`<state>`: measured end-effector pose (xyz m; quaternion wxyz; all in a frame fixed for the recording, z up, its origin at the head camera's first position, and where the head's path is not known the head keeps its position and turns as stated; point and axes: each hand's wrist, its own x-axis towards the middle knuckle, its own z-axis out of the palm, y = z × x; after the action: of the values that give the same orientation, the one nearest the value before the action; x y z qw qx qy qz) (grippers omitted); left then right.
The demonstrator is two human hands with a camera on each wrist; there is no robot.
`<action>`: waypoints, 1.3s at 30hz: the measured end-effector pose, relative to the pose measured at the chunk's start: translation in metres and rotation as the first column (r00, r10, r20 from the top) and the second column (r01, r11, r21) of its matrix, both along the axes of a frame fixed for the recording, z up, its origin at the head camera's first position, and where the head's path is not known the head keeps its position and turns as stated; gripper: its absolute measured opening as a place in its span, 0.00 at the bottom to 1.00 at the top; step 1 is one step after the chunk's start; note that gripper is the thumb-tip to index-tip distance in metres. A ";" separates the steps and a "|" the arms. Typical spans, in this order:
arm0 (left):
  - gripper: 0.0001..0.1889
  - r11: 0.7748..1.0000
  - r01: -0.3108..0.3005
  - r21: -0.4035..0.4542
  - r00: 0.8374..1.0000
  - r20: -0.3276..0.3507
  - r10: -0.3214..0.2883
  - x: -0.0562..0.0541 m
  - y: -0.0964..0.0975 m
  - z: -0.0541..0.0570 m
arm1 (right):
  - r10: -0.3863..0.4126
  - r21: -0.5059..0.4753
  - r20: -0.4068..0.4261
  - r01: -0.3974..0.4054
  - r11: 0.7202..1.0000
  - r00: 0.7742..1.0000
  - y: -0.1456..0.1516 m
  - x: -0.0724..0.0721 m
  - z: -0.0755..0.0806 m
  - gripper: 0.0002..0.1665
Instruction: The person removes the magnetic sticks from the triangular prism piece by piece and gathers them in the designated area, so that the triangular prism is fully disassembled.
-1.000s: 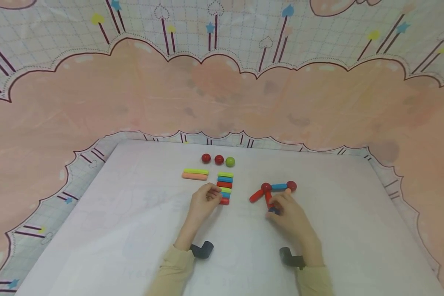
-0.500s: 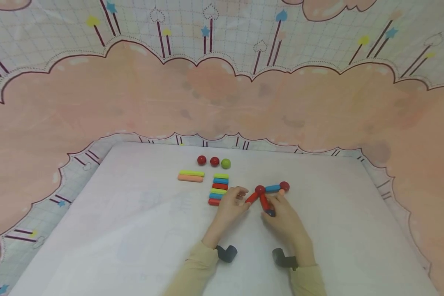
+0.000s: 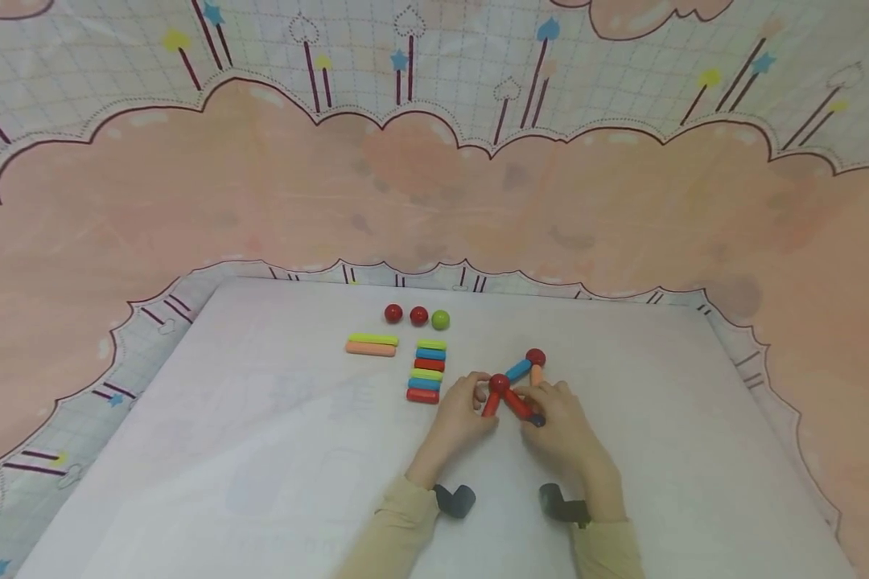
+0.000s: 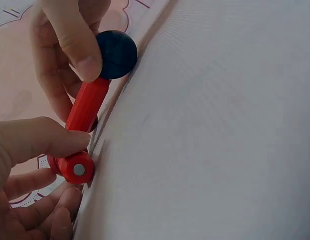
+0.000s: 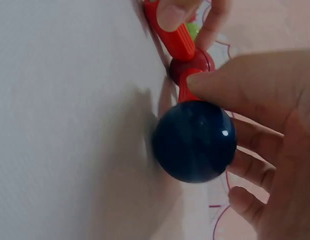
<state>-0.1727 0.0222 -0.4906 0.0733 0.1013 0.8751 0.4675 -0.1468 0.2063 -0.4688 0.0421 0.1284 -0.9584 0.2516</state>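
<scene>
A joined figure of magnetic sticks and balls lies between the two hands. At its middle is a red ball (image 3: 499,383). My left hand (image 3: 458,414) pinches the left red magnetic stick (image 4: 74,167), whose free end shows a round metal dot. Thumb and fingers of my right hand (image 3: 568,422) grip the other red magnetic stick (image 3: 517,404), close to the dark blue ball (image 5: 195,141) on its end. From the middle ball a blue stick (image 3: 518,370) runs to a second red ball (image 3: 535,356). An orange stick (image 3: 537,375) joins that ball, partly hidden by the right hand.
Left of the hands lies a column of short sticks, with a red stick (image 3: 423,396) nearest. Further left are a longer yellow stick (image 3: 373,339) and orange stick (image 3: 371,349). Two red balls and a green ball (image 3: 440,320) sit behind, on the white table (image 3: 261,450).
My left hand has moved right from the column of sticks and taken hold of the left red magnetic stick. The joined figure has turned, its middle ball shifting left and nearer.
</scene>
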 end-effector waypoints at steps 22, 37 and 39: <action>0.16 0.986 -0.046 0.162 0.997 0.062 0.037 -0.002 -0.006 -0.002 | -0.004 -0.055 -0.191 -0.007 0.998 0.982 -0.025 -0.020 -0.018 0.28; 0.11 0.976 -0.046 0.215 0.997 0.067 0.032 -0.005 -0.017 -0.004 | -0.023 -0.171 -0.113 0.004 0.985 0.993 -0.023 -0.022 -0.024 0.23; 0.11 0.976 -0.043 0.214 0.997 0.065 0.030 -0.006 -0.017 -0.004 | -0.024 -0.171 -0.115 0.004 0.985 0.993 -0.023 -0.021 -0.023 0.22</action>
<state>-0.1785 0.0050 -0.4942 0.0801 0.0780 0.8185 0.5635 -0.1681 0.1829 -0.4921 0.1109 0.1322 -0.9300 0.3245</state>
